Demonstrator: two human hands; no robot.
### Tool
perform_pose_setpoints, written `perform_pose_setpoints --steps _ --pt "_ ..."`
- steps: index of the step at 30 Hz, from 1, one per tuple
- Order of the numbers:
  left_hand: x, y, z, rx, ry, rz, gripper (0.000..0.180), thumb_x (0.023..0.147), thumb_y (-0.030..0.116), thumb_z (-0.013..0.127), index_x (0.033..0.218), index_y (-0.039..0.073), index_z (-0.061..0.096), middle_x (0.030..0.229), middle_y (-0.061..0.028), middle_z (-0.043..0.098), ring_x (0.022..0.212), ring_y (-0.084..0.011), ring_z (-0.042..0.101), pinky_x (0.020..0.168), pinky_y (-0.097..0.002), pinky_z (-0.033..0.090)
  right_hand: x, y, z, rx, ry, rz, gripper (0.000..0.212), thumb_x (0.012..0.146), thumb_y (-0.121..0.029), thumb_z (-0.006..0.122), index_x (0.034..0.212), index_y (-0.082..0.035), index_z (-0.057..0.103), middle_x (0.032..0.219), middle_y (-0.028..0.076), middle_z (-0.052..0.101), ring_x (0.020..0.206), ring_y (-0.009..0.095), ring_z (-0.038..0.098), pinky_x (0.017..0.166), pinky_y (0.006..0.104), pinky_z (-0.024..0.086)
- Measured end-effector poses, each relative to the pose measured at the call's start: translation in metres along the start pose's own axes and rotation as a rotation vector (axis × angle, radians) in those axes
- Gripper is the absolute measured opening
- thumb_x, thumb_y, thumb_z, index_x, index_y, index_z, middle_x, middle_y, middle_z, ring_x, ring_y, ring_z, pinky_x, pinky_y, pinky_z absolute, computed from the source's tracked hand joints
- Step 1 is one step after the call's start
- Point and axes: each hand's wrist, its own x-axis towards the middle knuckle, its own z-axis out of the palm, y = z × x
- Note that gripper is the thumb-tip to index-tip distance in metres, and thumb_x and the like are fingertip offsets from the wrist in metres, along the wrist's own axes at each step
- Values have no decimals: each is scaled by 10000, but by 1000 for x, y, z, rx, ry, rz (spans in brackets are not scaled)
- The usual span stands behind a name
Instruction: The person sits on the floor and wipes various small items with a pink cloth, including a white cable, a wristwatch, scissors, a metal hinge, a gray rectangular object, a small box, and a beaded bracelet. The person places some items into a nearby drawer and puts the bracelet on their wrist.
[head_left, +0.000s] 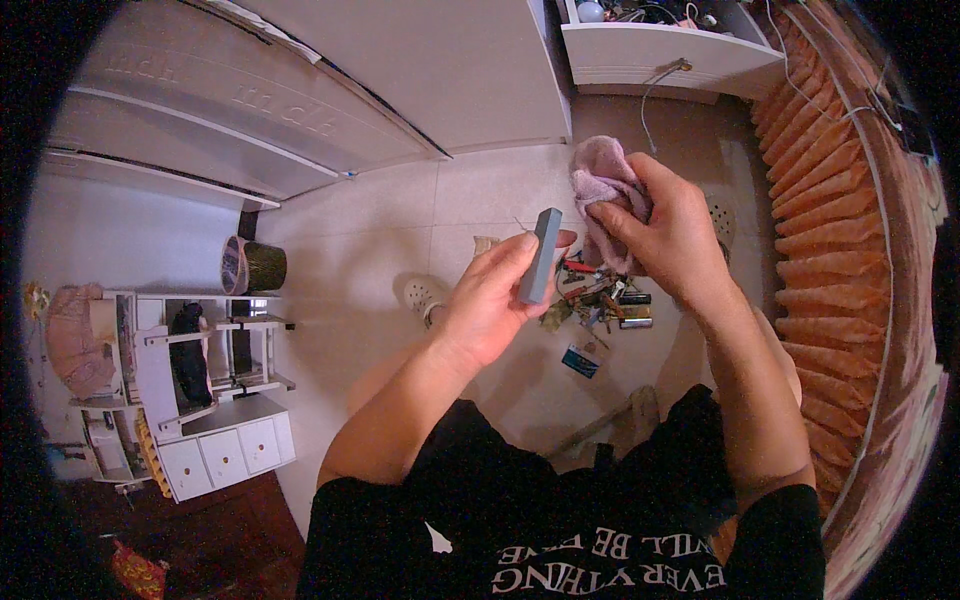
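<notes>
My left hand [480,315] grips a grey rectangular bar [541,262] that looks like a sharpening stone, thumb along one side and fingers on the other. The bar is held up at a slant, clear of the floor. To its right, my right hand [672,225] is closed on a crumpled pale pink cloth [602,170], its thumb pressed into the folds. Cloth and bar are apart. Below both hands lies a pile of small tools and metal bits [597,300], partly hidden, with batteries [635,311] at its right side and a blue packet [583,360] nearer me.
An open white drawer [670,55] full of odds and ends juts out at the far right. Orange pleated fabric [830,260] runs along the right. A dark basket [264,268] and a small white drawer unit [225,455] stand at left. A pale clog [420,295] is on the floor.
</notes>
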Motion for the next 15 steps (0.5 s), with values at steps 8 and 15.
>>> perform_pose_setpoints --steps 8,15 --pt "1 -4 11 178 129 -56 269 936 256 433 1032 20 517 721 -17 503 561 -108 448 489 -229 336 -7 -8 1 -103 -32 8 333 701 -167 698 969 -35 551 808 175 578 719 335 584 643 365 461" --pt "15 -12 -8 74 241 -78 287 921 242 447 1080 12 513 750 -32 515 596 -130 463 512 -257 339 -6 3 -31 -397 -103 40 251 767 -218 608 963 -73 549 852 171 606 758 352 606 643 437 481"
